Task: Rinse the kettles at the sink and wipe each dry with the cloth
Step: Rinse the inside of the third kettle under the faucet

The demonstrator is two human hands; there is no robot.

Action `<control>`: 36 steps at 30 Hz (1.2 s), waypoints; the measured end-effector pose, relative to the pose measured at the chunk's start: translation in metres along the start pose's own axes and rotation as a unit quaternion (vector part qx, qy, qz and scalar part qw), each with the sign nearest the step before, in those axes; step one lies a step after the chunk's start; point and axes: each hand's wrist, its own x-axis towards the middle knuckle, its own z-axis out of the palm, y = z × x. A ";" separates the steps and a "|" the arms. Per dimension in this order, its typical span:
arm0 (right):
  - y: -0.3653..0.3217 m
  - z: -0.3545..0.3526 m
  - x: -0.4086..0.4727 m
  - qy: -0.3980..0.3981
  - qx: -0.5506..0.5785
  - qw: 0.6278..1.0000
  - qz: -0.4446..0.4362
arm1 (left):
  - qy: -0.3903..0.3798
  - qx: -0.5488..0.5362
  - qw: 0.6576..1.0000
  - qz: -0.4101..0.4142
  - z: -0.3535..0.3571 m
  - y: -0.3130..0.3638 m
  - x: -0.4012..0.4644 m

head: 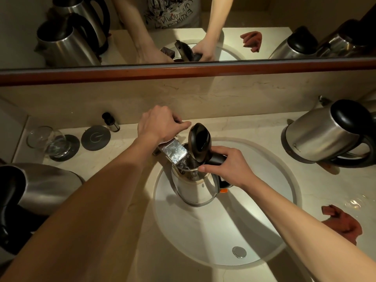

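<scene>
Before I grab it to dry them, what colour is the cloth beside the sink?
Reddish-brown cloth, head view.

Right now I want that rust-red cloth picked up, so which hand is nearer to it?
Right. The right hand grips the kettle handle over the basin, towards the rust-red cloth; the left hand is on the tap, farther away.

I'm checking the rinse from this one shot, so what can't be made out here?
Head view only:
- Faucet handle: covered by the left hand.
- Water level in the kettle: hidden by the spout and glare.
- Kettle at lower left: cut off by the frame edge.
- Small bottle label: too small.
</scene>
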 end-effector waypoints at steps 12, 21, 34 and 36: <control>0.004 0.002 -0.007 0.004 -0.012 1.000 -0.021 | 0.000 -0.001 1.000 -0.006 0.004 -0.004 0.003; 0.001 0.004 -0.004 0.003 -0.036 0.999 -0.027 | -0.001 -0.002 1.000 0.002 0.005 -0.006 0.003; -0.003 0.006 -0.002 -0.011 -0.051 0.998 -0.020 | -0.005 0.005 1.000 0.005 0.006 -0.006 0.003; -0.002 0.007 -0.001 -0.011 -0.051 0.999 -0.015 | -0.003 0.004 1.000 0.006 0.005 -0.006 0.003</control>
